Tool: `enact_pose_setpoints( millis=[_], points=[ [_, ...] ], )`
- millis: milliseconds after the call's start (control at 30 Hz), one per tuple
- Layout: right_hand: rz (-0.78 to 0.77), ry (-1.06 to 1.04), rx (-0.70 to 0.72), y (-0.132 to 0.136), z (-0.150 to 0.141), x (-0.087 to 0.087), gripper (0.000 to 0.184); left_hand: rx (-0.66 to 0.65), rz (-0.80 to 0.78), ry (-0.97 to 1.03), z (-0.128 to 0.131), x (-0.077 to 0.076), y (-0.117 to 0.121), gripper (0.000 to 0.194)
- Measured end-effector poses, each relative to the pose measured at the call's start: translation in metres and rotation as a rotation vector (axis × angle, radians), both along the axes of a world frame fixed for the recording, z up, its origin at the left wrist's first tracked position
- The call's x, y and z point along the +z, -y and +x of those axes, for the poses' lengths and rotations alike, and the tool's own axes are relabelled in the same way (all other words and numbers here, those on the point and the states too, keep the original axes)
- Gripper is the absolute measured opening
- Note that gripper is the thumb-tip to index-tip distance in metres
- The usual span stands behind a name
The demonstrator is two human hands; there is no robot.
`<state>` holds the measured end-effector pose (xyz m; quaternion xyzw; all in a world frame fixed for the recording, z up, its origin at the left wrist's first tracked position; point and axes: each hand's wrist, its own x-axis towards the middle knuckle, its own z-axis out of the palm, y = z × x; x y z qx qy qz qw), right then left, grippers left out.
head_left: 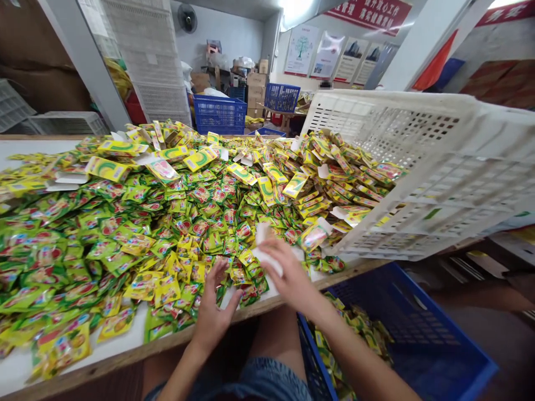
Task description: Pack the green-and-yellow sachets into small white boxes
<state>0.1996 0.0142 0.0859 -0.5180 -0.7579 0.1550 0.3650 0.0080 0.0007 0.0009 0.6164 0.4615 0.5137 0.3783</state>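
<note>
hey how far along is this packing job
Partway, I'd judge. Done, apparently: small packs lying in the blue crate. In hand: the right hand holds a blurred white carton; the left hand is open. Remaining: heaped loose packets and many yellow cartons on the table.

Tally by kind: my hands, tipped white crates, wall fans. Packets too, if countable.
Hands (left hand, right hand): 2
Tipped white crate: 1
Wall fan: 1
Total: 4
Packets: overlapping, can't be counted.

Overhead light [295, 12]: blown out
Packets [199, 228]: shiny with glare
My right hand [288, 273]: blurred
Under my table [125, 356]: dim
Frame edges: stretched
</note>
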Motion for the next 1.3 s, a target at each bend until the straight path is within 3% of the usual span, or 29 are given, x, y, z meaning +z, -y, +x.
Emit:
enact_pose_setpoints(
  millis=[100, 167, 233, 300, 400, 500, 600, 733, 800, 900, 1133, 1300],
  points=[
    [-0.193, -0.247, 0.349, 0.033, -0.049, 0.006, 0.027, -0.037, 0.009, 0.04, -0.004, -0.004, 0.0, 0.075],
    [-0.252, -0.325, 0.431, 0.04, -0.061, 0.004, 0.024, -0.034, -0.067, 0.09, -0.008, -0.007, 0.0, 0.065],
    [-0.25, -0.353, 0.373, 0.033, -0.055, -0.006, 0.023, 0.039, -0.153, 0.113, -0.011, -0.009, 0.0, 0.05],
    [-0.226, -0.294, 0.207, 0.017, -0.035, -0.022, 0.022, 0.12, -0.19, 0.111, -0.011, -0.007, 0.001, 0.041],
    [-0.195, -0.057, -0.126, -0.014, 0.002, -0.049, 0.017, 0.122, -0.182, 0.105, -0.011, -0.005, 0.001, 0.039],
    [-0.185, 0.048, -0.303, -0.043, 0.023, -0.068, 0.015, 0.112, -0.191, 0.1, -0.01, -0.007, 0.0, 0.041],
    [-0.168, 0.028, -0.371, -0.069, 0.018, -0.077, 0.019, 0.125, -0.178, 0.1, -0.011, -0.008, -0.002, 0.04],
    [-0.182, -0.057, -0.462, -0.093, -0.006, -0.089, 0.046, 0.125, -0.15, 0.074, -0.011, -0.005, -0.002, 0.035],
    [-0.206, -0.117, -0.487, -0.097, -0.012, -0.095, 0.047, 0.121, -0.158, 0.072, -0.011, -0.004, -0.001, 0.034],
    [-0.221, -0.2, -0.484, -0.092, -0.007, -0.098, 0.034, 0.117, -0.178, 0.077, -0.01, -0.004, -0.001, 0.034],
    [-0.223, -0.419, -0.353, -0.079, 0.037, -0.083, 0.027, 0.084, -0.182, 0.08, -0.01, -0.007, -0.003, 0.032],
    [-0.266, -0.621, -0.208, -0.075, 0.041, -0.078, 0.031, 0.051, -0.203, 0.114, -0.013, -0.009, -0.003, 0.032]
  ],
)
